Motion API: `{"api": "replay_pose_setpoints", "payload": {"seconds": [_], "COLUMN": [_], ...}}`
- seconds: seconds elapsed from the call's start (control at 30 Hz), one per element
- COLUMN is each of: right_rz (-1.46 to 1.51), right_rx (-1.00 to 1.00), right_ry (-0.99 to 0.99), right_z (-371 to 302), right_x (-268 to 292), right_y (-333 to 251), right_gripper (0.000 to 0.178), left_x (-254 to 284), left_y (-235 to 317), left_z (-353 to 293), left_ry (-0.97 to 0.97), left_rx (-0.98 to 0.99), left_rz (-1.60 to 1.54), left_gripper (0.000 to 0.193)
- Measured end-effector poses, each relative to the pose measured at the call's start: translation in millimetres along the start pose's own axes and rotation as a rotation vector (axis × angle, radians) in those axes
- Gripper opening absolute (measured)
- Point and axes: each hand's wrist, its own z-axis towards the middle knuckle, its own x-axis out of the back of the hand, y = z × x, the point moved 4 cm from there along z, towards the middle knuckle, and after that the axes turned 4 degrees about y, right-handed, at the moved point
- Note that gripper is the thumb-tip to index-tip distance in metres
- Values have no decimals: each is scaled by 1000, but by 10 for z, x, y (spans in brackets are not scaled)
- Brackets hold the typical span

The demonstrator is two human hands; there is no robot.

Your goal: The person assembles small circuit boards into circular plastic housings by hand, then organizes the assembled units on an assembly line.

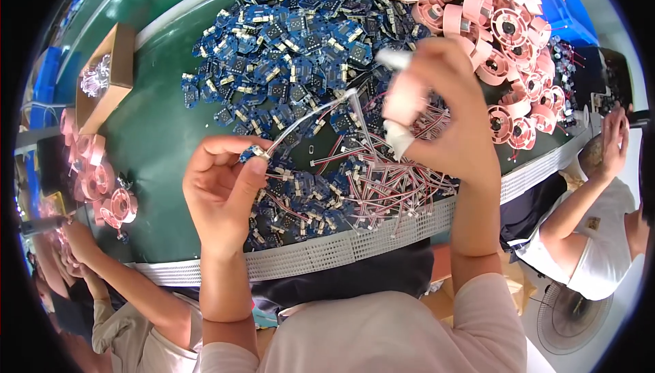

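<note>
My left hand [222,189] is closed in a pinch on a small blue circuit board [254,154], held between thumb and fingertips above the green table. A thin pale cable [300,121] runs from beside this board up toward a white plug end near the middle. To the right, my right hand [450,107] is raised over a pile of red, white and black wire leads [392,192]. White coverings show at its fingertips. Motion smears its fingers, so I cannot make out whether they hold anything.
A large heap of blue circuit boards [293,38] spreads across the green table [153,120]. Pink round housings [508,28] pile up at the far right. A cardboard box [112,79] stands at left. White perforated edging [327,253] borders the near side. Co-workers sit on both sides.
</note>
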Motion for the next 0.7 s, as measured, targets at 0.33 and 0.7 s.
{"api": "replay_pose_setpoints", "payload": {"seconds": [0.33, 0.7], "right_rz": [-250, -268], "right_rx": [-52, 53], "right_ry": [127, 97], "right_z": [-55, -25], "right_x": [-162, -47], "right_y": [85, 9], "right_gripper": [47, 33], "left_x": [34, -15], "left_y": [-36, -65], "left_z": [5, -16], "left_ry": [48, 14], "left_rx": [-25, 19], "left_rz": [26, 35], "left_gripper": [17, 23]}}
